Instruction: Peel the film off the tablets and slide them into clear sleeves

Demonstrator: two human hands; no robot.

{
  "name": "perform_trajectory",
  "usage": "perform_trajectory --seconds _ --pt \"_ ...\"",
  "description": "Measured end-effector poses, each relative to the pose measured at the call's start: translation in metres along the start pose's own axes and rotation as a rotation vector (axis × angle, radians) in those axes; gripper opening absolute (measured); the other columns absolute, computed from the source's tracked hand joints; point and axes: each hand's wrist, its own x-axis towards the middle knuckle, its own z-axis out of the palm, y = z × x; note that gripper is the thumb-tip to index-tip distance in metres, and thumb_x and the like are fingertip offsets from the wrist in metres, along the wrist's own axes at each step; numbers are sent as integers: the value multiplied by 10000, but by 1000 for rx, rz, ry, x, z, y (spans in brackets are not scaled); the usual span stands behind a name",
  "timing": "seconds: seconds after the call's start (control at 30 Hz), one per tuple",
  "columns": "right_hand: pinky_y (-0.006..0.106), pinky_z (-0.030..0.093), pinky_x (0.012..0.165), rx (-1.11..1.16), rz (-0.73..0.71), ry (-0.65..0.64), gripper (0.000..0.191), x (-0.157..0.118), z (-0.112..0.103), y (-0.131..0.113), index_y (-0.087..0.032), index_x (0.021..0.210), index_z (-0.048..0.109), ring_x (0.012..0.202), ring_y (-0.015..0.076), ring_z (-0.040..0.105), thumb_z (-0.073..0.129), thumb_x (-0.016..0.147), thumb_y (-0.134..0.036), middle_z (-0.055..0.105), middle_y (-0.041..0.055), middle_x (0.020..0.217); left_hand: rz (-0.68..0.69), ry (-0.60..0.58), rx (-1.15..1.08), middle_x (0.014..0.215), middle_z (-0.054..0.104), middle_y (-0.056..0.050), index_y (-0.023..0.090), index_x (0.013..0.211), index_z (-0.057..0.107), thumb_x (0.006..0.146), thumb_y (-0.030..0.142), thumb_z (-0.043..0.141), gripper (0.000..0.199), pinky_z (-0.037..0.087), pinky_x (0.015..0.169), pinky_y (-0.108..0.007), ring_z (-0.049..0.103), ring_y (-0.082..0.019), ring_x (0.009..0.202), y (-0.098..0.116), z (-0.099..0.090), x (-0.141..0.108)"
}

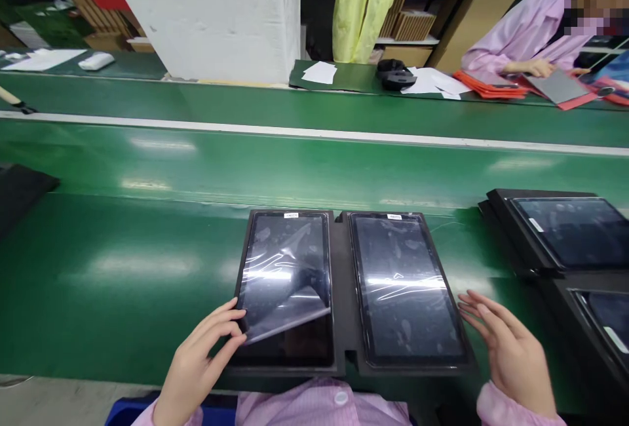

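Observation:
Two dark tablets lie side by side in a black foam tray [340, 282]. On the left tablet [304, 346], a clear film [289, 311] is lifted at its lower end, baring the dark screen below. My left hand [204, 350] pinches the film's lower left corner between thumb and fingers. Glare and smudges show on the right tablet [405, 295], which has a small white label at its top. Beside that tablet's right edge, my right hand [511, 347] is held with fingers stretched out and nothing in it.
More tablets [574, 229] in black foam stand at the right. A black item [22, 190] lies at the far left. Across the green bench [122, 269], a person in pink [531, 33] handles red-orange sleeves [491, 85]. A white pillar [221, 13] rises behind.

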Motion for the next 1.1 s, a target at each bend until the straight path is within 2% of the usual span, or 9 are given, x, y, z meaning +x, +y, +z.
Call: perform_trajectory --seconds 0.1,0.2,0.3,0.4,0.53,0.67,0.9,1.03,1.1 --pt "497 457 1070 -181 -201 91 345 -16 4 -12 -208 968 743 1077 326 671 733 710 -437 739 83 1032 -80 95 -51 920 763 -36 232 784 601 925 234 559 147 581 826 -236 741 -200 982 -6 7 -2" --pt "549 446 1072 -270 -412 21 330 -34 19 -15 -220 1067 713 1104 335 656 687 798 -409 716 100 1118 -148 179 -155 916 766 -36 227 766 551 941 218 517 179 576 810 -231 745 -195 973 -12 20 -10" --pt "543 496 1004 -350 -641 -250 273 -57 44 -16 -256 1140 678 1100 304 645 631 880 -324 692 90 1156 -233 318 -342 939 778 -30 224 793 511 970 232 483 179 564 861 -248 727 -192 1037 -18 36 -22" --pt "481 537 958 -426 -898 -547 277 -82 76 -22 -269 1165 663 1092 264 644 600 903 -207 699 78 1139 -336 426 -521 925 789 -27 221 820 486 992 276 472 181 555 900 -283 717 -195 1063 -22 50 -33" --pt "508 515 1005 -475 -1140 -767 297 -103 107 -31 -250 1131 679 1223 283 580 578 878 -131 672 93 1245 -423 519 -662 885 800 -23 221 805 458 964 380 541 240 549 895 -310 732 -207 1020 -21 58 -37" --pt "541 530 980 -587 -1150 -794 309 -105 114 -31 -243 1110 688 1311 308 513 543 877 -100 625 111 1331 -527 608 -768 848 801 -13 227 773 412 919 461 593 330 549 865 -331 743 -215 978 -14 58 -33" --pt "563 514 1021 -744 -1047 -866 381 -103 112 -40 -283 1196 666 1372 317 467 538 882 -109 550 86 1439 -620 594 -787 787 794 1 231 732 378 847 537 653 428 534 840 -373 747 -237 934 -13 59 -30" --pt "560 498 1033 -785 -981 -925 362 -101 122 -61 -246 1201 681 1331 335 493 565 876 -137 568 124 1394 -553 564 -781 812 796 -18 227 720 417 862 529 634 398 518 869 -392 734 -250 975 -14 57 -29" --pt "515 536 969 -792 -906 -975 310 -96 132 -73 -224 1175 701 1183 308 582 580 893 -182 634 137 1241 -474 537 -774 850 797 -36 225 723 459 872 536 615 378 515 883 -396 723 -261 1009 -15 55 -29"
